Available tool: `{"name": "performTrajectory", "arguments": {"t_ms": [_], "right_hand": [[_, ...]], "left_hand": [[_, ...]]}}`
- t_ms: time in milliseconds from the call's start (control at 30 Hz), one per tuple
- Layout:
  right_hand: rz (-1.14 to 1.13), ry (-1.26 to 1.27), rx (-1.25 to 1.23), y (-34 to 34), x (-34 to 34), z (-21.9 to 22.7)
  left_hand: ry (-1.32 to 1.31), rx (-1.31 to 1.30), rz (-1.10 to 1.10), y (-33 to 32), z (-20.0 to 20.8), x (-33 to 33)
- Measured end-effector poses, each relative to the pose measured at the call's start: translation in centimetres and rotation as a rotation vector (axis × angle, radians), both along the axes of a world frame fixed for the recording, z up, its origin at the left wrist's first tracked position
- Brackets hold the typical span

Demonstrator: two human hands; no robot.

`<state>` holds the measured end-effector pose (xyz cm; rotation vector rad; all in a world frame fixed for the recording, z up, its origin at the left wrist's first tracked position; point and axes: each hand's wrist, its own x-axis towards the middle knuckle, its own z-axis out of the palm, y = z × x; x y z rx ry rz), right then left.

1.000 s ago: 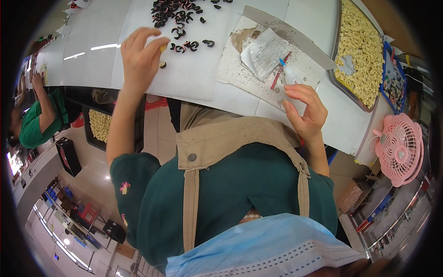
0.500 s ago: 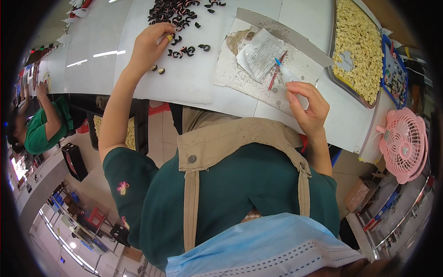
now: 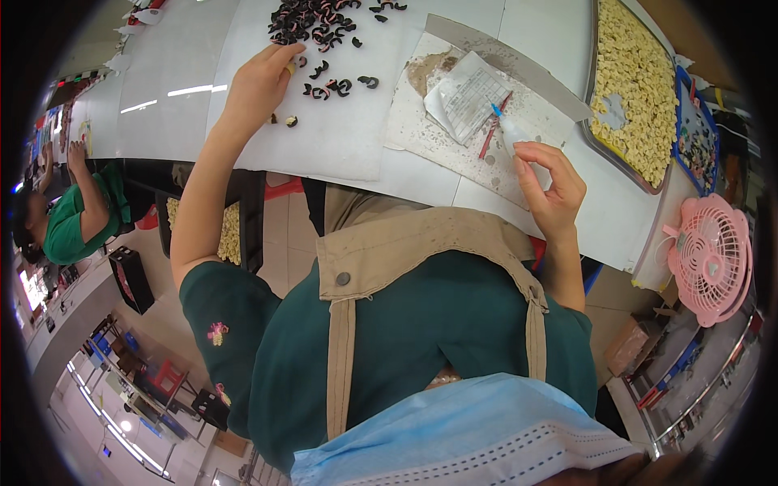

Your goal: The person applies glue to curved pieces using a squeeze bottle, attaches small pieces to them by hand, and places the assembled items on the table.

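Observation:
At the far left part of the table, my left hand (image 3: 258, 87) has its thumb and fingers drawn together beside a pile of small black curved pieces (image 3: 328, 23). A yellow band circles one of its digits. A small dark piece (image 3: 301, 61) shows right at the fingertips; whether they grip it is unclear. On the right, my right hand (image 3: 554, 185) pinches a white squeeze bottle (image 3: 513, 133) with a blue tip, tilted over a stained white board (image 3: 413, 134). Folded printed paper (image 3: 466, 95) and a thin red stick (image 3: 489, 139) lie on that board.
A tray rim (image 3: 593, 81) encloses many cream pieces at the right, with a blue basket (image 3: 710, 121) beyond. Below stands a pink fan (image 3: 710, 263). Another tray (image 3: 255, 235) sits under the table edge. A person in green (image 3: 77, 223) works at far left.
My left hand has drawn slightly left, away from the loose black pieces. My right hand still holds the bottle over the board. The whole view has shifted a little.

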<state>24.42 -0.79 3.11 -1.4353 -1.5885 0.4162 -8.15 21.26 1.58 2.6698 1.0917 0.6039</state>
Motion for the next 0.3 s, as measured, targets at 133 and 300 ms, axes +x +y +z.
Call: {"name": "performTrajectory", "arguments": {"t_ms": [133,300], "right_hand": [[-0.010,-0.001,-0.001,0.0,0.1,0.0],[-0.013,-0.016,-0.016,0.0,0.3,-0.1]], "left_hand": [[0.023,-0.208,0.060,-0.9,2.1,0.3],[0.030,-0.295,0.134,-0.8,2.3,0.2]]}}
